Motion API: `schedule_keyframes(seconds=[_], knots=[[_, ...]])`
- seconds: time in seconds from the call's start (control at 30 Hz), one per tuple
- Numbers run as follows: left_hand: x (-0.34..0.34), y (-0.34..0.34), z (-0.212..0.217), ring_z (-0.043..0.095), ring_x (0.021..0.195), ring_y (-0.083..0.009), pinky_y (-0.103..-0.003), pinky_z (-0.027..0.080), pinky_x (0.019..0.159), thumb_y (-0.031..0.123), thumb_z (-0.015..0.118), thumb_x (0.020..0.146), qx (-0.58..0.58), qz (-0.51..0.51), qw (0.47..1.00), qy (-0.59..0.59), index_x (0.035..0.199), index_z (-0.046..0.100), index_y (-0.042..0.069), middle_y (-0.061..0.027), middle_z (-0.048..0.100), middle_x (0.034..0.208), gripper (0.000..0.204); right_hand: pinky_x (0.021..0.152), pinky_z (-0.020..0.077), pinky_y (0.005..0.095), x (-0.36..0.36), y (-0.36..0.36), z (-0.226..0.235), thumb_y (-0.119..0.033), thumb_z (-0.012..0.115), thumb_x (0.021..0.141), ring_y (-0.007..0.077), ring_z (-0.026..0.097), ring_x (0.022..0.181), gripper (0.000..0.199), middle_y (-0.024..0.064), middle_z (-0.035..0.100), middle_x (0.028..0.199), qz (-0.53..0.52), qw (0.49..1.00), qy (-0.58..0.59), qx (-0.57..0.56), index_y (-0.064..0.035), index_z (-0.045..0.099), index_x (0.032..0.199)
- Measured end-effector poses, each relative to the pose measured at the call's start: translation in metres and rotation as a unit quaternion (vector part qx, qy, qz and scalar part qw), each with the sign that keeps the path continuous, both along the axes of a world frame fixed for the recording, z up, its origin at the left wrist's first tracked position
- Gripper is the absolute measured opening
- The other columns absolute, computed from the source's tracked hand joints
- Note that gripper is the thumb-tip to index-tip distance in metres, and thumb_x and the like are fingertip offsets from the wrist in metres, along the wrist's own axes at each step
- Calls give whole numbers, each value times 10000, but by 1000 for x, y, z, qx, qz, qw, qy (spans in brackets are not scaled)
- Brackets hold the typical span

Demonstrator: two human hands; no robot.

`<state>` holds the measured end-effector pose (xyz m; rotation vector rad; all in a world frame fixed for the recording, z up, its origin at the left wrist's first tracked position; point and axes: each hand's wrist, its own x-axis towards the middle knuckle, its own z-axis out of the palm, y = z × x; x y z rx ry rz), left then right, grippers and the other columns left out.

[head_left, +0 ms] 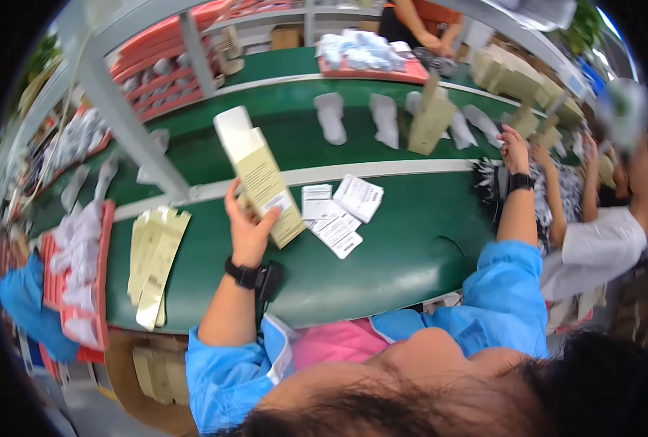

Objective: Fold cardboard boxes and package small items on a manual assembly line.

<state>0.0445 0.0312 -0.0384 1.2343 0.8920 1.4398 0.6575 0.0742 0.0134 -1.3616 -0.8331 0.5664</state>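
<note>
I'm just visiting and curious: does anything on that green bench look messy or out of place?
Mostly tidy. The white leaflets on the green bench lie fanned and overlapping at angles, not squared. The flat cartons are loosely stacked, splayed. The left hand holds a tall box tilted.
</note>
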Motion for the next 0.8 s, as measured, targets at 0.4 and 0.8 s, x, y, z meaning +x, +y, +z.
schedule_keyframes(seconds=[0.4,0.8], knots=[[1,9,4,543,1119,-272,-384,482,922,-3,668,775,13,4,1000,-6,1401,112,102,-189,445,1264,844,823,461,320,-378,-4,-33,-139,700,773,247,544,959,322,99,583,996,460,729,-487,137,-52,582,1060],[-4,4,1,557,1101,-258,-374,492,907,4,676,776,26,2,1000,6,1401,108,98,-184,463,1250,849,767,425,355,-385,7,-59,-225,721,748,288,512,863,248,112,559,871,525,691,-496,-12,-45,556,792]])
